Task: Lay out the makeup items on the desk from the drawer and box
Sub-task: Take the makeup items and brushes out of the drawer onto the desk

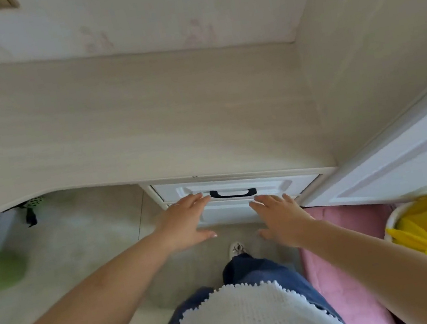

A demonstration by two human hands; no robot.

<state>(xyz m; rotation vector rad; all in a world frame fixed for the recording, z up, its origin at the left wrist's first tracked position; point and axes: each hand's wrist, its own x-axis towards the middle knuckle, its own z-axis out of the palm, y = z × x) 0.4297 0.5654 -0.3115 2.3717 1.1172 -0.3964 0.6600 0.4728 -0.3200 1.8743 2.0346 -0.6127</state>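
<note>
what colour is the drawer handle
Black. The drawer handle stands out against the white drawer front; it shows best in the head view, between both hands.

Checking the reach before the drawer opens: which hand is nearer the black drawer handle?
Left. The left hand has fingertips just beside the black drawer handle's left end; the right hand sits slightly below its right end.

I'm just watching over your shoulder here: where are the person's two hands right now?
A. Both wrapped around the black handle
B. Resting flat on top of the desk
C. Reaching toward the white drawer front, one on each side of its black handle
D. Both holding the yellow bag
C: the left hand and right hand are spread open at the drawer, flanking the black handle without gripping it.
</note>
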